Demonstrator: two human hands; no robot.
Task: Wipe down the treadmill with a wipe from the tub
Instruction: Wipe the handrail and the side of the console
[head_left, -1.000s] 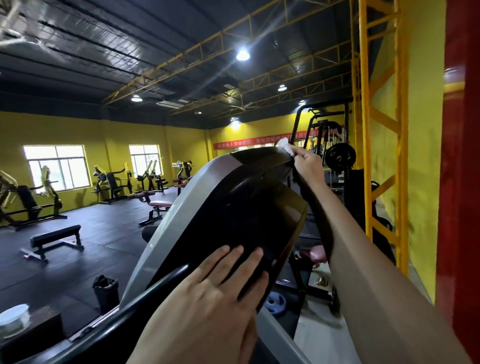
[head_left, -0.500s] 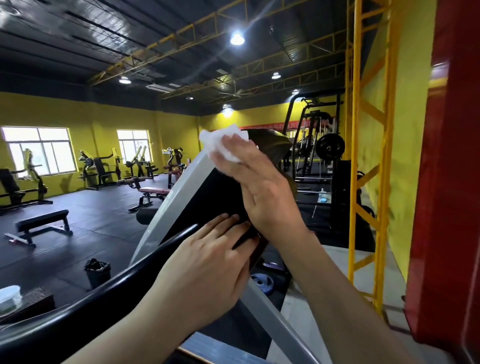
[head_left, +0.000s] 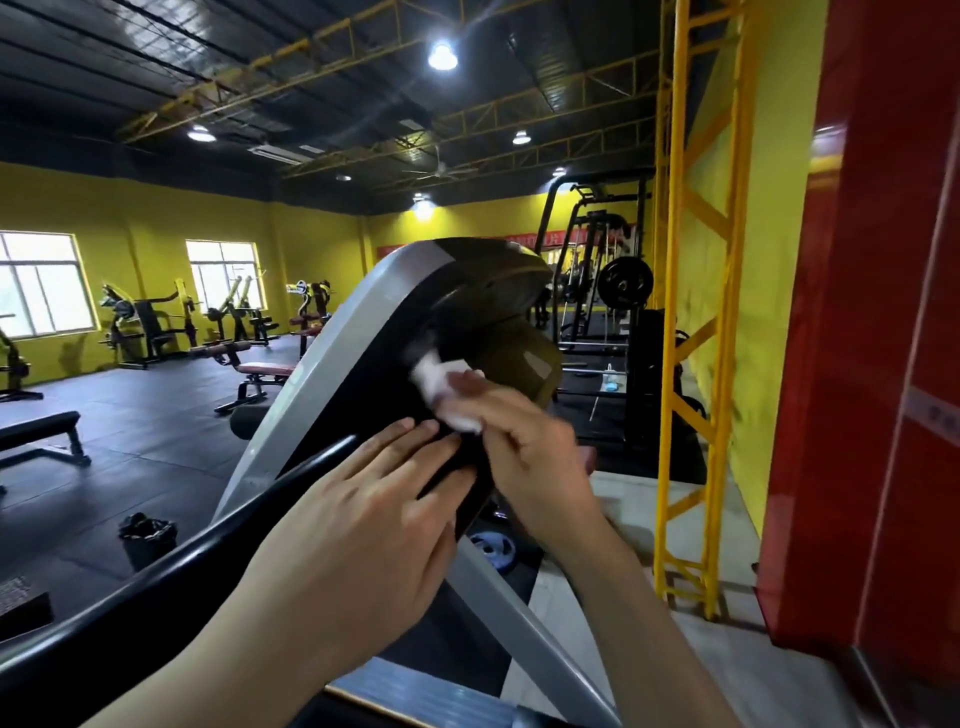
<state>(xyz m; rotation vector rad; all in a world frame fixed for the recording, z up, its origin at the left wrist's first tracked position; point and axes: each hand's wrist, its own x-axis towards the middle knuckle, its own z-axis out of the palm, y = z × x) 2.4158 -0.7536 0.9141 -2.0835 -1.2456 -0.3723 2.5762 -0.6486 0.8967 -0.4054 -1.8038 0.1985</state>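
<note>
The treadmill console (head_left: 467, 306), black with a grey frame, tilts up in front of me. My right hand (head_left: 524, 457) holds a white wipe (head_left: 447, 389) against the black panel near its middle. The wipe is blurred by motion. My left hand (head_left: 374, 525) lies flat with straight fingers on the lower part of the console, just left of the right hand. A black handrail (head_left: 171, 571) runs below the left hand. No tub is in view.
A yellow steel column (head_left: 685, 364) and a red pillar (head_left: 883, 364) stand close on the right. A black bin (head_left: 148, 538) and benches (head_left: 41, 436) sit on the dark floor at left. A blue weight plate (head_left: 493, 551) lies under the console.
My right hand has brought the wipe from the console's top right edge across the top left corner and down to the middle of the panel. The left hand has stayed flat on the console.
</note>
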